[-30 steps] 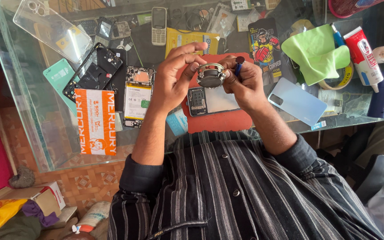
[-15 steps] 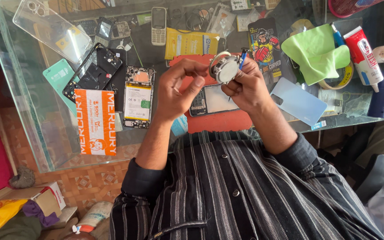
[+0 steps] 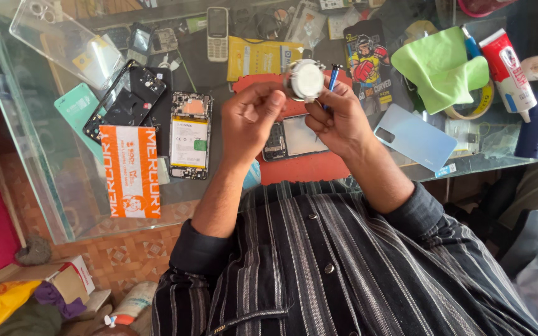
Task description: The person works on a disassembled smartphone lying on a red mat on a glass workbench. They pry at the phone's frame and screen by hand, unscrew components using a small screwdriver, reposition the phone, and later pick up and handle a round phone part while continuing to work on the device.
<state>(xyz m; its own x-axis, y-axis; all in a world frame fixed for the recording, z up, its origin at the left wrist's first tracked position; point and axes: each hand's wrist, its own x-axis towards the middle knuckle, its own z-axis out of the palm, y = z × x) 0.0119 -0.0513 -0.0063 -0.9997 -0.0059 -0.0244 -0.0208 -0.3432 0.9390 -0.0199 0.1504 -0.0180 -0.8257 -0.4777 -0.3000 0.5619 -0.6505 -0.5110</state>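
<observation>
My left hand (image 3: 253, 115) and right hand (image 3: 337, 118) are both closed in a pinch on the small round white-faced metal part (image 3: 305, 79), held up over the red rubber work mat (image 3: 300, 168); my right also grips a thin blue-handled screwdriver (image 3: 332, 78). If my pinch loosens, I judge the part could drop onto the opened phone (image 3: 294, 138) below. No tray or box is near it.

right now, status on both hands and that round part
Left hand and right hand raised over the red mat, both pinching the round white part. Right also grips a blue tool. Opened phone lies below, nothing blocking.
</observation>
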